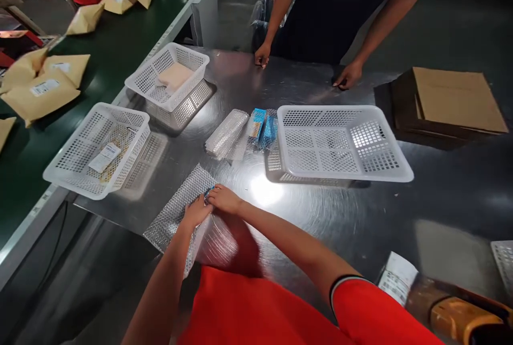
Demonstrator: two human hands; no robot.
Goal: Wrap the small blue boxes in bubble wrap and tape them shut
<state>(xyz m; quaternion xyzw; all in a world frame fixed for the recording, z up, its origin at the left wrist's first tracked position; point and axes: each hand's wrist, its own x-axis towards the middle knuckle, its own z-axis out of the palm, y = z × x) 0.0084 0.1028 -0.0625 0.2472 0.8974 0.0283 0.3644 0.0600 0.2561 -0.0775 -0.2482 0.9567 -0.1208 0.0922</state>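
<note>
My left hand (197,210) and my right hand (225,198) meet over a sheet of bubble wrap (172,211) at the near edge of the metal table. Fingers of both hands are curled and pressed onto the wrap. A small bit of a blue item (209,191) shows between them; the rest of it is hidden. Just beyond my hands lie a rolled bubble-wrapped bundle (227,132) and blue packages (257,124), partly under clear wrap. To their right stands a white mesh basket (320,169).
Two white baskets, one with a labelled packet (105,158) and one with a beige packet (175,76), stand at the left. Behind them a green conveyor (132,29) carries padded envelopes (46,88). A co-worker's hands (348,75) rest on the far edge. Flat cardboard (452,93) is stacked right; an orange-handled tape dispenser (460,315) lies near.
</note>
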